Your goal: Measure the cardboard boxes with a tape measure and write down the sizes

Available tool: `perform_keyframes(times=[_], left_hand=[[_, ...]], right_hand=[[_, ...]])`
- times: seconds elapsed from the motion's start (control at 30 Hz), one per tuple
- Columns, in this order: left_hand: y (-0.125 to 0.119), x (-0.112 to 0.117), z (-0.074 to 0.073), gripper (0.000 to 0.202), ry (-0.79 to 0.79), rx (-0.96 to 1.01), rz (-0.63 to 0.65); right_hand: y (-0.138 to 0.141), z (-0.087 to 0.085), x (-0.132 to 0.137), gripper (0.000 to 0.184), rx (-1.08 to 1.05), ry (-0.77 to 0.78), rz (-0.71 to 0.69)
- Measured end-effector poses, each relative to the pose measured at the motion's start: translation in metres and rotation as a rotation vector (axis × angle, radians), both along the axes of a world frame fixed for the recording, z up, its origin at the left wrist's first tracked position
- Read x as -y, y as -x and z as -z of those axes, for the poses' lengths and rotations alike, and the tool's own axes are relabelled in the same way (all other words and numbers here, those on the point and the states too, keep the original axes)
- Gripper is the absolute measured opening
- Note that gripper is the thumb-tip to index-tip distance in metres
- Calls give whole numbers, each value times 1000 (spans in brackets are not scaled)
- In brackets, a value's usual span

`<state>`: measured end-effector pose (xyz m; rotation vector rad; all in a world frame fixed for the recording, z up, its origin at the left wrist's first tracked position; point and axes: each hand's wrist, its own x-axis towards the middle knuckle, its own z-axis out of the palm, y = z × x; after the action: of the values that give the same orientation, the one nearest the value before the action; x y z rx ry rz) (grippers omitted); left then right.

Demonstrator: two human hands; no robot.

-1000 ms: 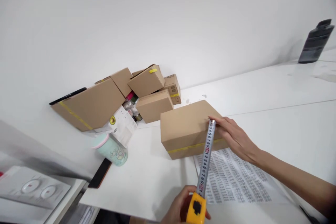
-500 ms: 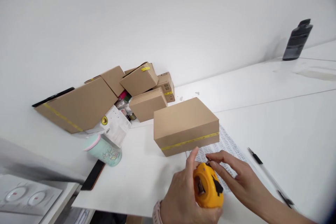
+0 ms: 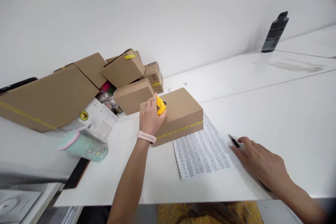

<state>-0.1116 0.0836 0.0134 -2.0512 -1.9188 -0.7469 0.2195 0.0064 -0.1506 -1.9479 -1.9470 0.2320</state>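
My left hand [image 3: 151, 115] is closed on a yellow tape measure [image 3: 161, 106], resting at the left part of the top of a cardboard box [image 3: 181, 106]. Yellow tape runs along that box's front side. Beneath the box's front right edge lies a sheet of paper [image 3: 202, 150] printed with rows of small text. To the right of the sheet, a pen [image 3: 234, 141] with a black grip lies on the table. Over the pen is my right hand [image 3: 265, 162], thumb and forefinger apart on either side of it; the other fingers are partly hidden.
Several cardboard boxes [image 3: 136, 94] stand against the wall at the left, with a white package [image 3: 101, 120] before them. A mint green tumbler [image 3: 96, 147] leans near the left edge of the white table [image 3: 162, 178]. A dark bottle [image 3: 274, 35] stands far right.
My left hand has carried the tape measure forward onto the box. My right hand has left the tape measure and moved right, down to the pen. The view has shifted slightly.
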Motion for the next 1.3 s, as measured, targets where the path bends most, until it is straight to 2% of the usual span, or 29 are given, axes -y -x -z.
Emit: perform_keyframes(times=[0.07, 0.13, 0.23, 0.3, 0.37, 0.4, 0.43, 0.5, 0.57, 0.63, 0.7, 0.8, 0.93, 1.0, 1.1, 1.23, 1.3], left_hand=[[5, -10, 4, 56, 93, -3, 2], [6, -13, 7, 54, 52, 11, 4], [-7, 1, 19, 48, -255, 52, 59], [-27, 19, 36, 32, -396, 105, 249], [-53, 37, 61, 24, -304, 155, 581], [-67, 44, 76, 22, -161, 194, 737], [-80, 49, 90, 22, 4, 239, 836], [-102, 51, 117, 18, 316, 293, 879], [-115, 45, 136, 16, 435, 298, 881], [-119, 37, 145, 24, 471, 291, 880], [-118, 30, 148, 34, 507, 286, 877], [-115, 27, 145, 42, 571, 272, 866], [-114, 29, 143, 45, 614, 260, 855], [-114, 29, 144, 44, 624, 261, 852], [-115, 29, 144, 45, 629, 265, 849], [-115, 29, 143, 45, 619, 278, 848], [-115, 30, 142, 45, 620, 279, 847]], right_hand=[[-3, 1, 0, 33, -17, 8, -63], [-9, -3, -1, 36, -107, 19, -106], [-19, -12, 1, 38, -498, 118, -120], [-25, -19, 5, 41, -894, 219, -127], [-26, -23, 11, 45, -1218, 269, -106], [-24, -24, 13, 46, -1308, 268, -75], [-21, -25, 16, 46, -1348, 250, -36], [-12, -26, 21, 41, -1321, 180, 30], [-1, -26, 25, 32, -1227, 92, 69], [6, -25, 28, 38, -1142, 34, 111], [10, -23, 31, 44, -1121, 46, 132], [8, -19, 32, 50, -1166, 152, 89], [4, -17, 29, 46, -1085, 282, 25], [6, -20, 26, 40, -977, 272, -38], [14, -24, 21, 56, -832, 224, -95], [20, -23, 17, 38, -759, 181, -128], [19, -21, 16, 35, -760, 155, -125]])
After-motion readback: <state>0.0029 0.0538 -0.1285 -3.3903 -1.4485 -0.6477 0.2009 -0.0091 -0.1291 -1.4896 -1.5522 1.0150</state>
